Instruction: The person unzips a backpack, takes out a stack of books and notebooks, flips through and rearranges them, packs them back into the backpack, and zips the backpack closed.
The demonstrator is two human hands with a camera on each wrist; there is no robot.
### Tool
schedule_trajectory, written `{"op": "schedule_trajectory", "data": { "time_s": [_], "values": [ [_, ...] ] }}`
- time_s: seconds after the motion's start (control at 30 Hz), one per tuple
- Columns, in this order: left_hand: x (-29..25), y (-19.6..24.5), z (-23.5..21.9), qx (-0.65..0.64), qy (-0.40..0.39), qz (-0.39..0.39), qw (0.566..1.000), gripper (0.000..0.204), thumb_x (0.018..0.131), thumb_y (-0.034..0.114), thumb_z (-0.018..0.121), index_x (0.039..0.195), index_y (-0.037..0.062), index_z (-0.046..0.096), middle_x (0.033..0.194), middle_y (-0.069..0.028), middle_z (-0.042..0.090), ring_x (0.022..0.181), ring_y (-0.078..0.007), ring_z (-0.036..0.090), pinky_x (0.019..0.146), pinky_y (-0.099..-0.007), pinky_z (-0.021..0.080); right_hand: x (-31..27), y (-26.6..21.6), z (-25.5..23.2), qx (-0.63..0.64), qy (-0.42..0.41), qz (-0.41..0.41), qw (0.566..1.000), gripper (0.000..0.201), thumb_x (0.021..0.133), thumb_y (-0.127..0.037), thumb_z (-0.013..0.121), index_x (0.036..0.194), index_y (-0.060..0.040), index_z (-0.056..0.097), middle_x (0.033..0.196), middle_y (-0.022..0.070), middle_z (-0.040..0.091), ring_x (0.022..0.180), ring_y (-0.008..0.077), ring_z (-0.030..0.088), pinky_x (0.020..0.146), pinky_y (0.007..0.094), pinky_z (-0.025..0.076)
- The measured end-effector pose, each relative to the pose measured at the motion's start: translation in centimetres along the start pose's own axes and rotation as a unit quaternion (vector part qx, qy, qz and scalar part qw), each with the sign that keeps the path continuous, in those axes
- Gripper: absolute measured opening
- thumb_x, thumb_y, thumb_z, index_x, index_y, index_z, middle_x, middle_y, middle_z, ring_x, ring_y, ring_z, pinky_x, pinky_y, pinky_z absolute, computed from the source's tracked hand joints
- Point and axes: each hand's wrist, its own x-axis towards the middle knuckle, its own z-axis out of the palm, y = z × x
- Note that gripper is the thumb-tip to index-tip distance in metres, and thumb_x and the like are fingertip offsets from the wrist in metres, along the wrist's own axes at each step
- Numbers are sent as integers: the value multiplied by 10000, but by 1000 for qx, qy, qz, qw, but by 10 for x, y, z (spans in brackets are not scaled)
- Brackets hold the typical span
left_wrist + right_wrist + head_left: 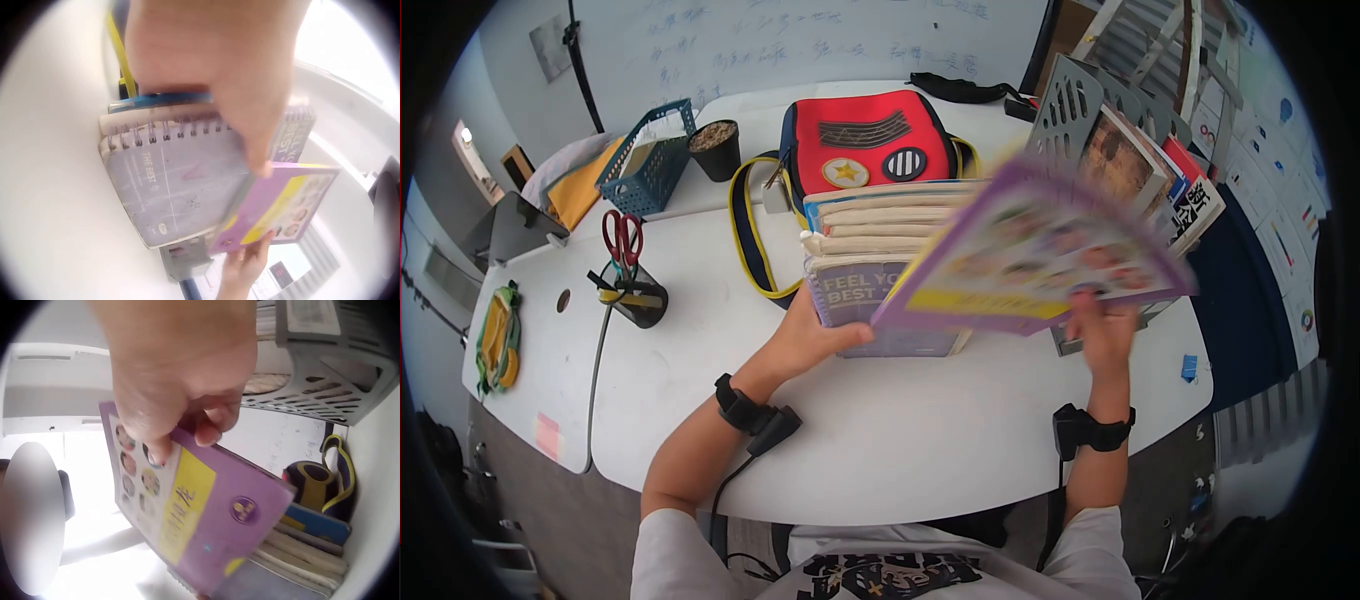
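A purple picture book (1040, 250) hangs tilted above the desk, its near edge pinched by my right hand (1103, 335); the right wrist view shows thumb and fingers on the book (237, 515). My left hand (810, 335) grips the left side of a row of upright spiral notebooks (880, 290), its thumb across the front one. In the left wrist view the thumb of the left hand (250, 81) lies by the purple book's corner, above the grey notebook cover (169, 187). Behind the row sits a red bag (870, 140).
A grey file holder (1065, 105) with books stands at the right. On the left are a pen cup (640, 300) with red scissors, a blue basket (650, 170), a plant pot (717, 155) and a green-yellow pouch (498, 340). A blue scrap (1190, 368) lies near the right edge.
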Motion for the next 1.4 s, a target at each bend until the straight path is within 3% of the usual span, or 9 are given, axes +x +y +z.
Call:
{"op": "schedule_trajectory", "data": {
  "time_s": [0.2,0.3,0.73,0.83,0.87,1.0,1.07,1.17,1.4],
  "values": [
    [0,0,0,-5,11,-24,1000,767,766,106,793,1386,18,349,1299,-106,524,1198,-195,506,1020,-340,412,17,-24,6,-54,341,-224,911,403,1002,-356,504,970,39,583,755,101,631,569,127,557,502,238,431],
    [-1,1,1,-2,12,-17,1000,744,765,97,791,1373,14,370,1292,-103,530,1185,-192,513,1012,-336,418,20,-25,14,-63,388,-188,900,451,1005,-381,487,972,59,580,690,98,615,562,128,554,514,239,437],
    [-7,3,3,93,-7,-22,995,849,719,175,838,1379,17,327,1318,-109,458,1224,-206,455,1030,-357,397,16,46,51,-127,-105,112,980,319,1022,-225,459,1264,-39,553,1014,22,644,786,47,560,671,198,464],
    [-6,5,4,64,-3,-25,998,857,728,181,829,1386,14,307,1334,-116,442,1245,-209,435,1044,-360,382,8,42,67,14,-95,144,985,423,1048,-287,370,1371,-30,464,1205,70,598,1021,112,561,931,271,430],
    [-5,6,5,65,-2,-24,998,857,728,181,829,1386,14,307,1334,-116,442,1245,-209,435,1044,-360,382,11,39,62,-42,-155,205,965,498,1062,-334,295,1439,-17,362,1409,124,452,1291,188,410,1107,350,264],
    [-3,-1,5,50,16,-33,998,876,746,185,815,1403,23,259,1345,-125,442,1261,-216,434,1051,-361,376,12,21,62,-173,-176,170,954,617,1028,-455,349,1438,6,338,1480,137,349,1382,222,298,1129,368,233],
    [-2,-4,6,47,26,-20,998,887,750,186,812,1411,28,241,1351,-125,441,1270,-218,431,1054,-362,373,10,32,57,27,-194,70,978,759,934,-431,586,1459,0,248,1447,137,341,1373,242,294,1130,382,237],
    [-1,-3,7,44,41,-23,998,909,753,177,808,1424,31,213,1355,-126,444,1271,-225,439,1061,-367,368,5,35,77,-33,-185,24,982,944,770,-307,807,1438,-11,209,1375,128,388,1337,228,342,1104,387,296],
    [-4,14,14,66,18,21,997,891,745,125,809,1417,24,231,1345,-127,459,1255,-225,462,1047,-363,388,1,34,84,11,-147,93,985,960,675,-179,883,1378,-33,246,1371,136,397,1263,210,429,1022,357,407]
  ]
}}
